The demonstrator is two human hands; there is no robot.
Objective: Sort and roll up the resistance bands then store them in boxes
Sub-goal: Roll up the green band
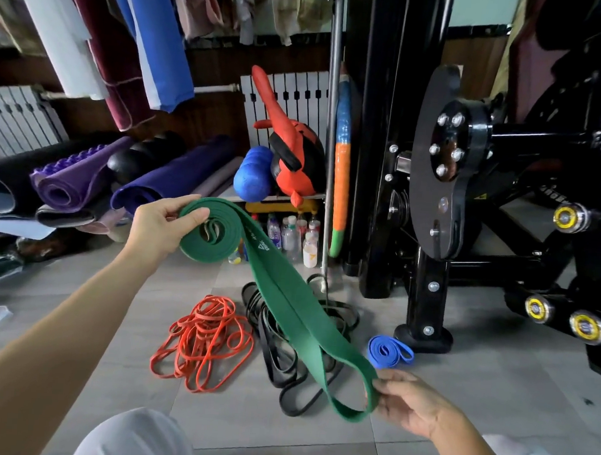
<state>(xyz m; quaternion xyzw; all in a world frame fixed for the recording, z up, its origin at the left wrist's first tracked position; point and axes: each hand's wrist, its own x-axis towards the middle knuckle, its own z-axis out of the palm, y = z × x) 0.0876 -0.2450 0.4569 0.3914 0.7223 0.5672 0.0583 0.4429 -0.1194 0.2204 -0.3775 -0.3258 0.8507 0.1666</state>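
Observation:
A wide green resistance band (280, 296) stretches between my hands above the floor. My left hand (162, 226) grips its rolled end, a coil of a few turns, raised at the upper left. My right hand (408, 402) pinches the loose looped end low at the right. On the tiled floor below lie a tangled pile of thin orange bands (204, 341), a heap of black bands (283, 363) and a small rolled blue band (388, 352). No box is in view.
A black gym machine (445, 187) with its foot on the floor stands at the right. Rolled mats (76, 185), a blue foam roller (252, 178), an orange-black bag and several bottles (291, 234) line the back wall. My knees in grey trousers (135, 435) show at the bottom.

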